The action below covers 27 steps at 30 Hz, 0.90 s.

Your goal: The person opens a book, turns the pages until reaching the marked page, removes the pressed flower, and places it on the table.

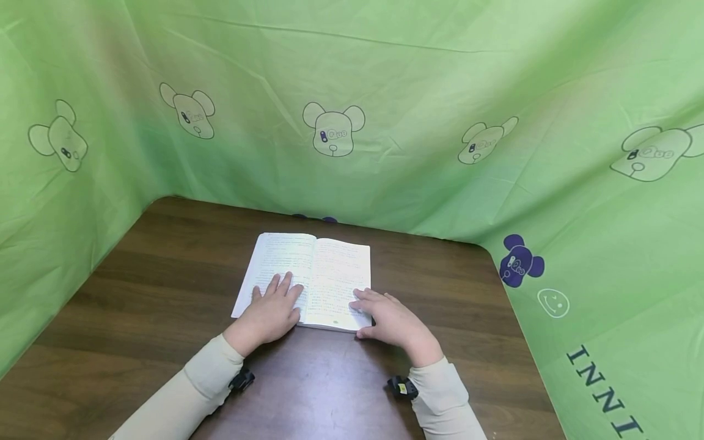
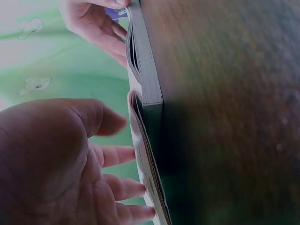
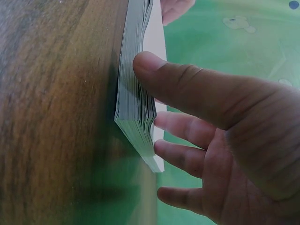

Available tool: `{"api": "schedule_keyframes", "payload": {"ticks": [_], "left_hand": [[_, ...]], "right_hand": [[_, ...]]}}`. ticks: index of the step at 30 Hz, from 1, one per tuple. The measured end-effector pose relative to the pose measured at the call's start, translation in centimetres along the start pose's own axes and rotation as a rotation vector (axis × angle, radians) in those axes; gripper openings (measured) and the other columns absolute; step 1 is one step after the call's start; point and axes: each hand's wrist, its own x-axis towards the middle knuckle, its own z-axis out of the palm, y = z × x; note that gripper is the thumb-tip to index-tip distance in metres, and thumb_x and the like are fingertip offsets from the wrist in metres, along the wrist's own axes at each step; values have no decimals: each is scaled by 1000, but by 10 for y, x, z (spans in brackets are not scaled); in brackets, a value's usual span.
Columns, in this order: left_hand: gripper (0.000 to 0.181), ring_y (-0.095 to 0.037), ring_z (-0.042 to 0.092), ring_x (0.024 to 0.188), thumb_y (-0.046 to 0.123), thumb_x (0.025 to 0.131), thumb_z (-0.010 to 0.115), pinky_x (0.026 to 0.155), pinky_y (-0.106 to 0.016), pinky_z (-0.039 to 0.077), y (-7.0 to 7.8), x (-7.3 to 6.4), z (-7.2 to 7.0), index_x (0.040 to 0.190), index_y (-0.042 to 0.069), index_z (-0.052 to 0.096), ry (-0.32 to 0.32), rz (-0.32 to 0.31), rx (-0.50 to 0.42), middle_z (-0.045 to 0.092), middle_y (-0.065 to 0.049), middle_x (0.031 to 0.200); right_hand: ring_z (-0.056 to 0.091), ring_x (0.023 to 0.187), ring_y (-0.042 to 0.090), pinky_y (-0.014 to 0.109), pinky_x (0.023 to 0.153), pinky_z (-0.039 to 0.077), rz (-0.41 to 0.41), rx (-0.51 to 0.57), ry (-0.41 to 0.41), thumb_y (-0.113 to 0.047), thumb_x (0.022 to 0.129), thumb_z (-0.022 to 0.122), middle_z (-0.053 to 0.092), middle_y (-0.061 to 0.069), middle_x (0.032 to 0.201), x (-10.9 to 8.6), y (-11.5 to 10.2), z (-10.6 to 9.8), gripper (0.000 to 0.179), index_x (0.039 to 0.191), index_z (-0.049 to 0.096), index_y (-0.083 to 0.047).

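An open book point(image 1: 338, 263) with printed white pages lies flat, its left side thin and its right side a thick stack. My left hand point(image 1: 269, 313) rests on the lower left page, fingers spread. In the left wrist view its fingertips point(image 2: 136, 188) touch the page while the thumb is held off the book. At the lower right corner is my right hand point(image 1: 393, 321), fingers lying loosely over the page's right edge. The right wrist view has its thumb point(image 3: 150, 63) against the page block point(image 3: 131, 93), with fingertips at the top page.
The book is on a dark brown wooden table point(image 1: 137, 293). Green cloth point(image 1: 385, 73) printed with bear heads surrounds the table at the back and sides. A black band device point(image 1: 241, 380) is on the left wrist and another point(image 1: 403, 387) on the right.
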Motion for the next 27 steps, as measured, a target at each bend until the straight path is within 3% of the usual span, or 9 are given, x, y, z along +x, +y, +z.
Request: {"api": "schedule_keyframes", "payload": {"ticks": [4, 8, 18, 25, 27], "left_hand": [[60, -49, 27, 151, 42, 102, 60, 107, -81, 26, -1, 1, 0, 149, 7, 48, 16, -12, -7, 31, -25, 163], [61, -49, 29, 150, 40, 99, 66, 107, -79, 29, -2, 3, 1, 149, 9, 49, 34, 7, -2, 32, -24, 163], [42, -41, 37, 149, 17, 101, 64, 108, -73, 36, 1, 3, 4, 142, 25, 62, 74, 257, 53, 44, -14, 159], [35, -37, 38, 149, 15, 103, 61, 104, -75, 38, 5, 0, 6, 132, 31, 71, 45, 235, 69, 52, -6, 155], [34, -36, 37, 150, 19, 103, 61, 105, -75, 37, 6, 0, 6, 133, 31, 71, 38, 222, 58, 51, -6, 156]], "right_hand": [[41, 148, 33, 65, 116, 31, 2, 4, -6, -27, 87, 82, 49, 11, 156, -1, 0, -1, 57, 137, 65, -9], [42, 148, 34, 64, 116, 31, -3, 4, -6, -26, 89, 80, 49, 12, 156, -1, 0, -3, 51, 135, 67, -7], [54, 138, 36, 56, 114, 39, -91, -16, 32, -13, 94, 73, 63, 14, 142, -2, 4, -6, 8, 98, 80, -14], [58, 134, 35, 51, 110, 45, -82, -18, 51, -10, 95, 71, 65, 14, 139, -1, 3, -6, 10, 88, 75, -16], [68, 117, 29, 45, 101, 52, -96, -34, 80, -12, 96, 69, 72, 9, 126, -1, 3, -5, 11, 87, 71, -18]]}}
